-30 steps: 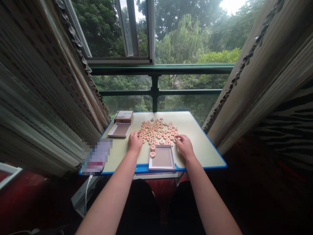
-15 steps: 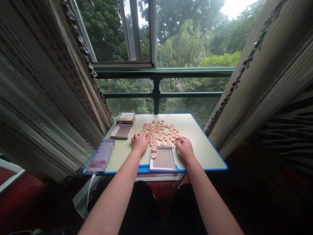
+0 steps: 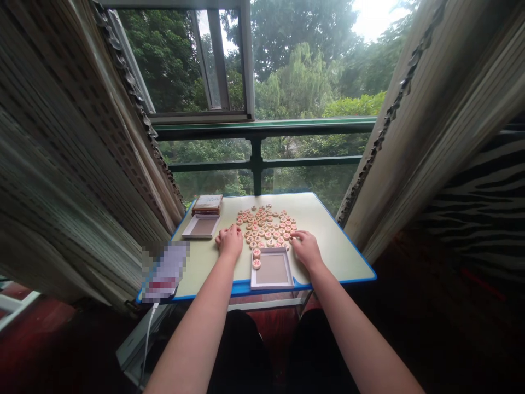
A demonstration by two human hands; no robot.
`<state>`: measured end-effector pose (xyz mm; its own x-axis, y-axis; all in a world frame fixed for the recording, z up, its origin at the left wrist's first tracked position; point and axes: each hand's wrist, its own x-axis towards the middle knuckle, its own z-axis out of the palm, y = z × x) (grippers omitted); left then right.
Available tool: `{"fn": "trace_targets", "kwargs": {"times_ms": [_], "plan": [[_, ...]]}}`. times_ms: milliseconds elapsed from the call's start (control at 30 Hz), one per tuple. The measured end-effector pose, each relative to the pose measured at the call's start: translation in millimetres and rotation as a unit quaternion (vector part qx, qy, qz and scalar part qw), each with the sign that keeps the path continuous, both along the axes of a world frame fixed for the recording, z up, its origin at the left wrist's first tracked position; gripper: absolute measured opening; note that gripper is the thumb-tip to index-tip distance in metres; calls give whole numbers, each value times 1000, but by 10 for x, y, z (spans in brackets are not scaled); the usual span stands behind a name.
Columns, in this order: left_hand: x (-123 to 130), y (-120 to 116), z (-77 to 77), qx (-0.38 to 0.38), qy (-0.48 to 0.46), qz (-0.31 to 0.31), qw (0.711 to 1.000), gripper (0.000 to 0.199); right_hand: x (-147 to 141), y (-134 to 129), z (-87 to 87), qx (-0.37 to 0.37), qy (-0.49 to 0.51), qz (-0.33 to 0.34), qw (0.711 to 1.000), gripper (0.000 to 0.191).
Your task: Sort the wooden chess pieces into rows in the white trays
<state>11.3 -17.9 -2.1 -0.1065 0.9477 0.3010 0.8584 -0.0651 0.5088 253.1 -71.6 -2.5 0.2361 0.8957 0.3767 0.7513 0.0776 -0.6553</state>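
left hand (image 3: 230,241), right hand (image 3: 304,247), forearms (image 3: 204,311) bare; black legwear (image 3: 245,350), details lost in shadow

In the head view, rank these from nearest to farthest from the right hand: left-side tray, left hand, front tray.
From the right hand:
1. Front tray: immediately to its left, toward the person.
2. Left hand: across the front tray.
3. Left-side tray: beyond the left hand.
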Motion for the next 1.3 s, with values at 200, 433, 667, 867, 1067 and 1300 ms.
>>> {"fn": "trace_targets", "kwargs": {"times_ms": [200,433,667,867,1067,1300], "plan": [[-15,-6,-22,18,-14,8,1000,16,-4,-13,8,11,9,3,1000,24],[-30,-4,27,32,-44,16,998,22,-56,-55,23,30,-15,-8,999,21],[22,-83,152,104,-188,-40,976,14,-336,-233,209,146,-54,133,979,24],[160,-278,217,37,-446,-194,873,22,-322,-409,294,203,-78,127,968,30],[207,-364,316,-66,-519,-291,801,28,-416,-473,294,207,-133,179,953,40],[171,-487,381,-160,-495,-359,775,26,-468,-396,272,286,-114,242,920,22]]}}
